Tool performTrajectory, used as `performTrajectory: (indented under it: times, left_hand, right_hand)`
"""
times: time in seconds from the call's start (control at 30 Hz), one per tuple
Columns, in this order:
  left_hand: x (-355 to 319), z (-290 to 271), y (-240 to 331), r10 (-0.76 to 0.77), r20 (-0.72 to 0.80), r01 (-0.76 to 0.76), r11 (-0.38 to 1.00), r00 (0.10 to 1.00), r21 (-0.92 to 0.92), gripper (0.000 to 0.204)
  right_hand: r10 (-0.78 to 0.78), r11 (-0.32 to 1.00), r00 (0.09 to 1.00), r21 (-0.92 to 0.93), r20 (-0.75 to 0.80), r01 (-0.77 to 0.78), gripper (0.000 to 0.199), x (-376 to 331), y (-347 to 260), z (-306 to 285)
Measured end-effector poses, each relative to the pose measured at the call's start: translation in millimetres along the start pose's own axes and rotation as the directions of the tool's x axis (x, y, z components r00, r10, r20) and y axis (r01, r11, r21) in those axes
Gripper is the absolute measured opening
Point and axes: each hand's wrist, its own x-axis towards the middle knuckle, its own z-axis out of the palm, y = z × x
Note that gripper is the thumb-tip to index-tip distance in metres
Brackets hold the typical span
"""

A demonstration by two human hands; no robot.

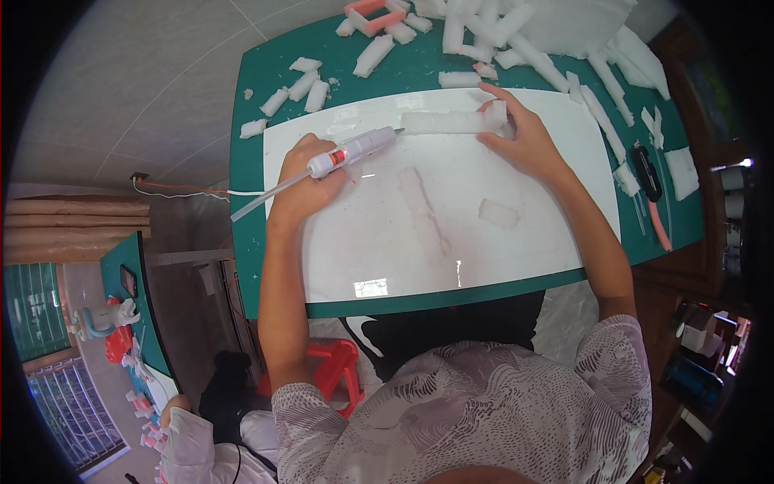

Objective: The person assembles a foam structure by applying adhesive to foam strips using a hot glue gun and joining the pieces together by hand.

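My left hand (310, 181) is wrapped round a white hot glue gun (367, 148), tilted up to the right. A long translucent glue stick (270, 198) sticks out of its back end. The nozzle is close to the left end of a white foam strip (443, 123) lying on the white board (355, 250); whether they touch I cannot tell. At the strip's right end my right hand (524, 137) grips it between thumb and fingers. Nearer to me on the board lie a small foam block (499, 214) and a thin whitish strip (424, 210).
Several foam offcuts (302, 85) and a pink foam frame (375, 16) lie along the green table's (258, 101) far side. To the right is a black-handled tool (647, 173) with a pink end. A red stool (343, 371) stands below; another person (201, 444) sits at lower left.
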Motion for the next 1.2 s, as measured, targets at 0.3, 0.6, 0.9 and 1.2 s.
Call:
performTrajectory:
  times: [0.3,0.6,0.9,1.2]
  left_hand:
    - [-1,-6,-4,0.015,-0.047,-0.012,0.998,0.999,0.063,0.015]
    - [-1,-5,-21,0.094,0.128,-0.092,0.996,0.987,-0.022,0.033]
    - [-7,-30,-10,-0.080,0.313,0.157,0.961,0.946,-0.230,0.039]
    - [25,-58,-49,-0.281,-0.111,0.246,0.935,0.953,-0.256,0.019]
  right_hand:
    - [-0.015,1.000,1.000,-0.005,-0.002,0.015,0.073,0,-3,1]
    - [-0.027,0.998,0.999,-0.055,-0.033,0.025,0.075,0,-2,3]
    - [-0.032,0.999,0.999,-0.017,-0.026,0.032,0.077,0,2,1]
    - [-0.048,0.999,0.998,0.010,-0.028,0.049,0.077,-3,-2,0]
